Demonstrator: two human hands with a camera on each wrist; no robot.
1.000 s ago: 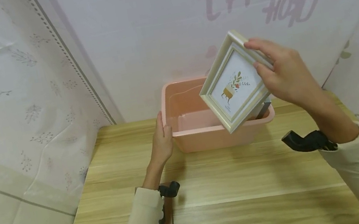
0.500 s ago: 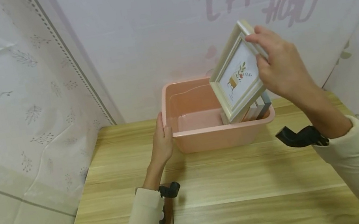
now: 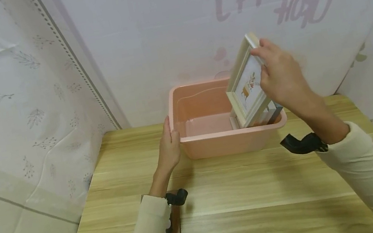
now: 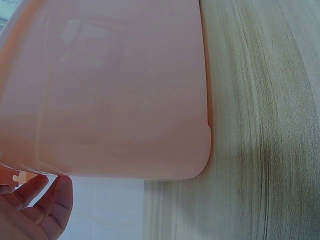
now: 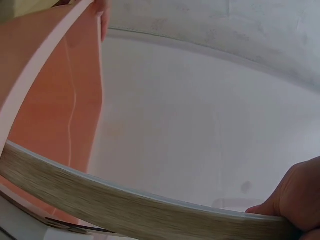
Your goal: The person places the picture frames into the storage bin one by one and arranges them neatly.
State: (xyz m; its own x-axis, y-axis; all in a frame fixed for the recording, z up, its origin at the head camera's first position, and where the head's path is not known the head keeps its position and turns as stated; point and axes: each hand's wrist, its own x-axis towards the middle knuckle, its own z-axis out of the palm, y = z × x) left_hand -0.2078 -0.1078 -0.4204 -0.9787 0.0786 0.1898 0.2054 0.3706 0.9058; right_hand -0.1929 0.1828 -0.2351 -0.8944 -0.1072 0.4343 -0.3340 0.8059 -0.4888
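Note:
A pink plastic basin [image 3: 221, 145] stands at the back of the table. My left hand [image 3: 169, 148] grips its left rim; in the left wrist view the fingers [image 4: 61, 202] show at the basin's edge. By its upper right edge, my right hand [image 3: 283, 74] holds a pale picture frame [image 3: 249, 84] with a plant drawing. The frame is tilted, its lower end inside the basin's right part. Behind it, several thin flat pieces [image 3: 271, 113] stand there, partly hidden. In the right wrist view the held frame's side [image 5: 145, 207] runs across the bottom.
A brown-edged framed piece [image 3: 176, 230] lies on the wooden table [image 3: 254, 204], mostly under my left forearm. A printed cloth [image 3: 142, 36] hangs close behind the basin. The basin's left part shows bare floor.
My right hand has swung the picture frame to the right and lowered it into the basin's right part, turning it steeper. The left hand has stayed on the rim.

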